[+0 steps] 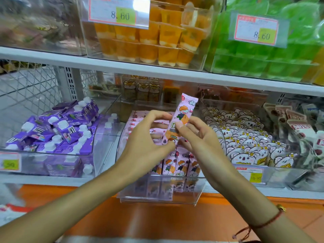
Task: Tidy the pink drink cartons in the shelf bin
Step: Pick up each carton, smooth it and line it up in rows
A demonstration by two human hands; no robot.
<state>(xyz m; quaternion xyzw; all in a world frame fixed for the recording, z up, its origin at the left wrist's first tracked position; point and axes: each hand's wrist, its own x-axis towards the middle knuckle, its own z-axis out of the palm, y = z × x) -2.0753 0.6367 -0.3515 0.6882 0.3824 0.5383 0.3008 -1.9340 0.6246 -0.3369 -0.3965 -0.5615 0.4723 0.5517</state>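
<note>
Standing tilted at centre frame, above the clear bin point(192, 192): one pink carton point(180, 120), its top leaning toward the upper right. Pinching its lower end from the left, the left hand point(149, 135), thumb and fingertips curling round the pack. Gripping its middle from the right, the right hand point(201, 137), thumb pressing on the printed face, remaining fingers spreading loosely behind. Sitting upright in a row at the bin's front, just under the hands: more pink cartons point(177, 167), cartoon faces showing outward, with further ones lying flat toward the back of the same bin. Projecting forward past the shelf edge at lower centre: the bin's transparent front lip.

Filling the bin at centre left: purple pouches point(57, 130) with white caps, piling up in a loose heap. Crowding the bin at centre right: koala packs point(245, 142), white with yellow flowers. Stacking in the upper centre bin: orange cups point(157, 42), behind a price tag point(119, 13) reading 8.60. Glowing blurred in the upper right bin: green cups point(263, 60). Circling the right wrist at lower right: a red bracelet point(270, 223). Running across the bottom of the frame: an orange ledge point(122, 220).
</note>
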